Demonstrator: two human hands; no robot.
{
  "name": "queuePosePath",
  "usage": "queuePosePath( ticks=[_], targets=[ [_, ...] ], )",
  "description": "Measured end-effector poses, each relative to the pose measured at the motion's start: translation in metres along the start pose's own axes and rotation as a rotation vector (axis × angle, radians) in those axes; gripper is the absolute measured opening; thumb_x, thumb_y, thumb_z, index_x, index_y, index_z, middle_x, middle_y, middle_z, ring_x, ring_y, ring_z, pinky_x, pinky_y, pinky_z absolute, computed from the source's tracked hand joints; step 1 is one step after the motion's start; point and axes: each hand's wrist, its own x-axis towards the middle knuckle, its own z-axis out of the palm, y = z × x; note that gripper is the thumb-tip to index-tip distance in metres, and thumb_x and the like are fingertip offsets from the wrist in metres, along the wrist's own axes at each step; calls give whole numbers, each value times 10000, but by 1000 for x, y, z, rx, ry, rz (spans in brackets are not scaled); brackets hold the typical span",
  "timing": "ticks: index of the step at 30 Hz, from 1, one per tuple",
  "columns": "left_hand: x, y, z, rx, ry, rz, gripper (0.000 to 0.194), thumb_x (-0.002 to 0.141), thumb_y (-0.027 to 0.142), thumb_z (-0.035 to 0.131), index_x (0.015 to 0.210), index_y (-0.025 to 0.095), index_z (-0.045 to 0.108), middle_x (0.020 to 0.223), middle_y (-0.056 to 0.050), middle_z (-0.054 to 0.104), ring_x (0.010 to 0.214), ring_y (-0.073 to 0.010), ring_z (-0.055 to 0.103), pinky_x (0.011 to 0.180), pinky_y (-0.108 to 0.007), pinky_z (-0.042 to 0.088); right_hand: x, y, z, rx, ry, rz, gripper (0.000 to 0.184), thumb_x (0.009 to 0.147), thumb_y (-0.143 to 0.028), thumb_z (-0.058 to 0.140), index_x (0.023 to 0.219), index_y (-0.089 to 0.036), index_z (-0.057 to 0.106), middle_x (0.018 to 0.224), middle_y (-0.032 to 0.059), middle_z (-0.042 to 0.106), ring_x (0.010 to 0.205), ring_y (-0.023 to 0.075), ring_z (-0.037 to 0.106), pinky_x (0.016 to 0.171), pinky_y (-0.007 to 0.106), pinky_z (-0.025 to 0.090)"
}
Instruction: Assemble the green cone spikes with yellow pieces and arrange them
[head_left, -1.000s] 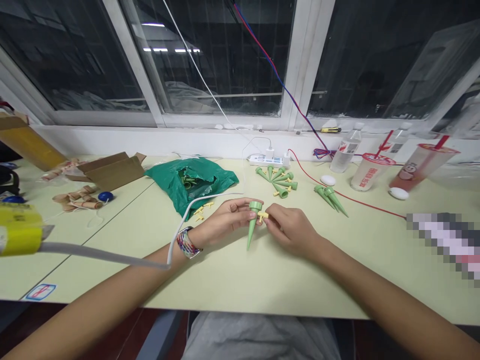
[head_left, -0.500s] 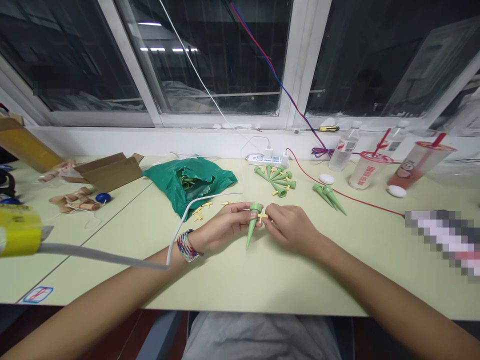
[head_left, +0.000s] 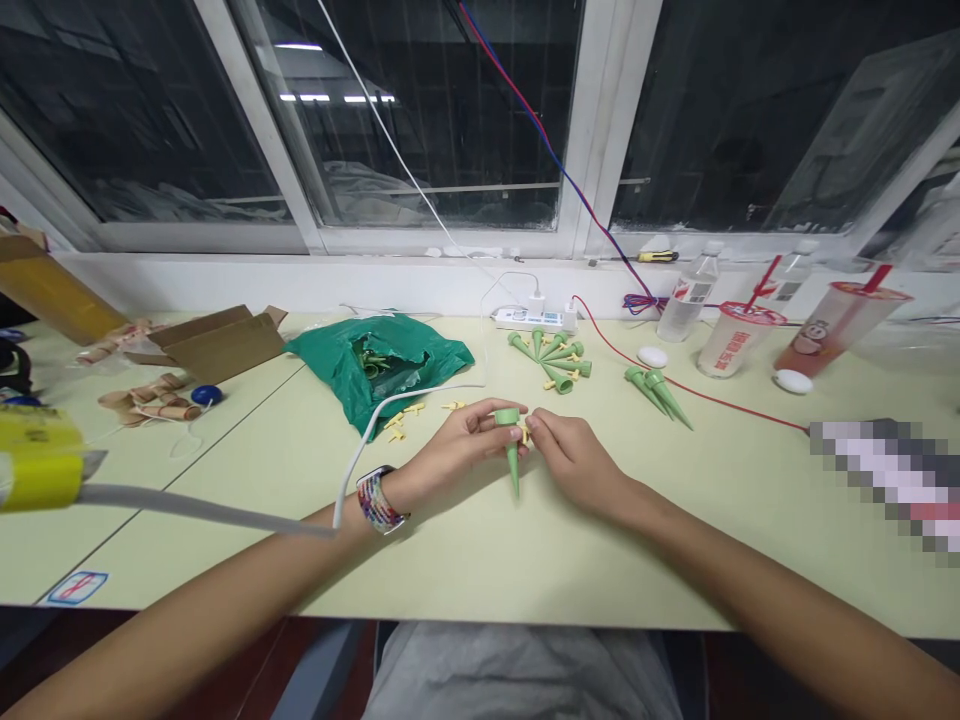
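Note:
My left hand [head_left: 471,440] is closed around a green plastic plant-watering spike [head_left: 511,462], its wide cap up and its point down. A small yellow valve [head_left: 524,435] sits at the spike's side, pinched by the fingertips of my right hand [head_left: 564,452]; those fingers partly cover it. Beyond my hands, several green spikes [head_left: 551,352] with yellow valves lie fanned out on the table. More loose spikes [head_left: 660,394] rest to the right. Several loose yellow valves [head_left: 397,425] lie beside the green plastic bag [head_left: 341,365], which has more green pieces inside.
A white cable [head_left: 225,512] crosses in front of my left forearm. At the back are a power strip [head_left: 529,320], a plastic bottle [head_left: 688,295] and drink cups [head_left: 739,340]. A cardboard box [head_left: 217,345] and wooden toys [head_left: 161,400] lie left.
The spike has turned in my left hand, its point swinging to the right. My right hand has shifted slightly and its fingers now cover more of the yellow valve.

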Motion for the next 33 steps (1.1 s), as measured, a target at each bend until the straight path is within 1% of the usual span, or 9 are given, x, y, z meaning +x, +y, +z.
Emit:
queuePosePath(
  ticks=[4,8,13,16,18,22,26,30,33],
  targets=[
    [-2,0,6,-160,-85,-54,216,869,263,791,1031,127,751,919,-86,710,869,-178,674,859,-322,544,-4,3,2,-280,12,-143,324,1087,-338,317,808,-228,440,718,6,568,614,157,476,613,290,325],
    [-3,2,5,-237,-111,-179,177,885,259,776,961,100,762,940,-101,714,863,-165,676,852,-293,546,-4,5,2,-447,80,-298,308,1079,-292,323,790,-231,408,678,6,548,558,149,418,572,294,277],
    [-2,4,1,-299,-102,-295,204,895,263,762,960,70,755,947,-124,730,861,-168,698,841,-276,563,-2,7,0,-538,142,-411,313,1082,-258,326,784,-225,417,642,-9,524,527,138,386,545,290,260],
    [-3,5,2,-409,-112,-435,237,915,310,734,980,83,743,917,-108,728,793,-155,703,776,-269,581,-2,8,-1,-570,156,-469,321,1087,-255,326,784,-220,427,633,-12,524,517,134,388,541,290,259],
    [-4,4,4,-422,-123,-441,227,915,303,731,963,82,739,881,-96,721,741,-144,698,715,-253,582,-2,8,-2,-570,134,-472,323,1086,-257,324,786,-218,437,636,-7,538,517,134,404,546,289,267],
    [-5,1,5,-302,-126,-311,198,882,262,764,912,69,736,796,-77,706,637,-127,676,589,-219,546,-4,3,-1,-400,55,-313,305,1080,-285,337,818,-215,476,715,19,614,586,143,502,596,279,326],
    [-4,6,2,-121,-124,-203,225,889,318,757,887,98,712,827,-74,729,582,-132,681,509,-217,522,-5,-5,7,47,-18,-65,378,1094,-369,332,797,-212,503,747,13,634,682,149,566,689,281,395],
    [-3,18,-3,209,-238,-128,294,937,376,697,871,90,695,770,-106,749,593,-169,717,538,-232,544,-2,-13,15,526,-75,231,465,1040,-547,418,730,-207,487,571,-63,364,499,106,324,519,261,283],
    [-4,22,-6,342,-235,-62,263,927,378,703,904,117,681,848,-95,757,706,-208,757,640,-288,602,1,-17,13,809,-163,439,465,964,-588,535,705,-219,422,548,-106,233,456,76,165,471,252,160]
  ],
)
